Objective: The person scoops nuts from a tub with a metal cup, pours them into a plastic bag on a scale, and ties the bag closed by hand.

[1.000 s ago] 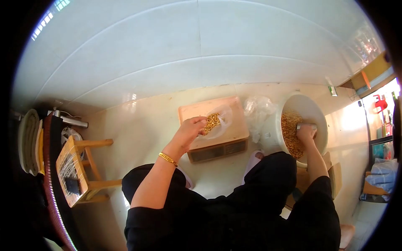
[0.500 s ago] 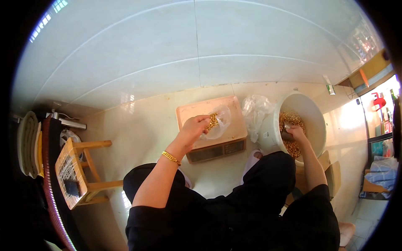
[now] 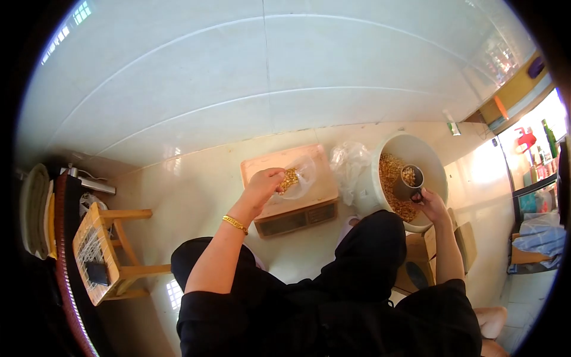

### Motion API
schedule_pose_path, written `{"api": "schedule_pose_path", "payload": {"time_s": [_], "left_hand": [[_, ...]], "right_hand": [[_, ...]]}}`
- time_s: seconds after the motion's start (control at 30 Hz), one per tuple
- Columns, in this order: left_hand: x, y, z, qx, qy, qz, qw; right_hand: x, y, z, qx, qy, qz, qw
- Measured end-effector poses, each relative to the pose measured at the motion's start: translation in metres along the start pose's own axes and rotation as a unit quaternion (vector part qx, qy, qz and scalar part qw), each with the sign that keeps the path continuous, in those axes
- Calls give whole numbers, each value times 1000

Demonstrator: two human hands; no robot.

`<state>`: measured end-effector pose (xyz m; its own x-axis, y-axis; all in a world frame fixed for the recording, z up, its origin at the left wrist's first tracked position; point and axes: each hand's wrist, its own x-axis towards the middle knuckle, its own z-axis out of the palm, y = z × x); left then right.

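My left hand pinches the rim of a clear plastic bag, holding it open on the pinkish platform of a weighing scale. Yellow kernels lie inside the bag. On the right, my right hand grips a metal cup by its handle. More kernels show in the cup's mouth. It is tilted within a large white bucket, above the loose kernels that cover the bottom.
A crumpled clear bag lies between scale and bucket. To the left stands a wooden stool with a dark flat object on its woven seat. Cardboard boxes sit beside my right knee. At lower right, part of another person's limb shows.
My right hand has raised the metal cup out of the kernels, with kernels now visible inside it. The left hand still holds the bag on the scale. The whole view has shifted slightly.
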<state>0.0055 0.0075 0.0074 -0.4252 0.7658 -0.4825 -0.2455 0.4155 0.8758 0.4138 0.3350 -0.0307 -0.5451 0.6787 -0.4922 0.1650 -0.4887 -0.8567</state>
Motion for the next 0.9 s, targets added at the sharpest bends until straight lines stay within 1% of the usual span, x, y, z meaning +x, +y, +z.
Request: {"api": "schedule_pose_path", "payload": {"time_s": [0.07, 0.13, 0.27, 0.3, 0.33, 0.37, 0.43, 0.47, 0.53, 0.57, 0.63, 0.7, 0.8, 0.83, 0.87, 0.9], "left_hand": [[-4, 2, 1, -30, 46, 13, 998], [-2, 0, -1, -34, 48, 14, 998], [-6, 0, -8, -29, 53, 13, 998], [-4, -3, -11, -32, 54, 14, 998], [1, -7, -15, -15, 48, 5, 999], [4, -11, -17, 3, 42, -5, 999], [4, -10, -18, -3, 44, -2, 999], [3, -10, -18, -6, 47, -1, 999], [-1, -7, -17, -16, 44, 10, 999], [-3, -6, -16, -23, 41, 19, 999], [0, -9, -16, -33, 47, 11, 998], [0, -9, -16, -44, 55, 2, 998], [-6, -5, -19, -39, 51, -3, 998], [-7, -5, -20, -53, 56, 0, 997], [-8, -7, -21, -66, 62, 1, 996], [-5, -10, -23, -73, 69, -2, 995]], "right_hand": [[-8, -8, -2, -15, 8, -9, 1000], [-23, -27, 12, -91, 31, -22, 995], [-43, -59, 41, -134, 21, -60, 989], [-47, -68, 53, -140, 14, -85, 986], [-51, -77, 68, -146, 7, -111, 983], [-56, -86, 86, -149, 7, -112, 982], [-63, -101, 125, -116, -77, -147, 979], [-60, -104, 141, -119, -77, -149, 979], [-52, -106, 172, -103, -146, -134, 975], [-48, -105, 191, -107, -148, -134, 974], [-37, -101, 230, -163, -172, -72, 969], [-9, -84, 259, -236, -186, -26, 953], [30, -51, 306, -391, -198, 17, 899], [39, -40, 322, -429, -208, 30, 879], [47, -29, 337, -434, -214, 32, 875], [52, -20, 353, -516, -222, 9, 827]]}}
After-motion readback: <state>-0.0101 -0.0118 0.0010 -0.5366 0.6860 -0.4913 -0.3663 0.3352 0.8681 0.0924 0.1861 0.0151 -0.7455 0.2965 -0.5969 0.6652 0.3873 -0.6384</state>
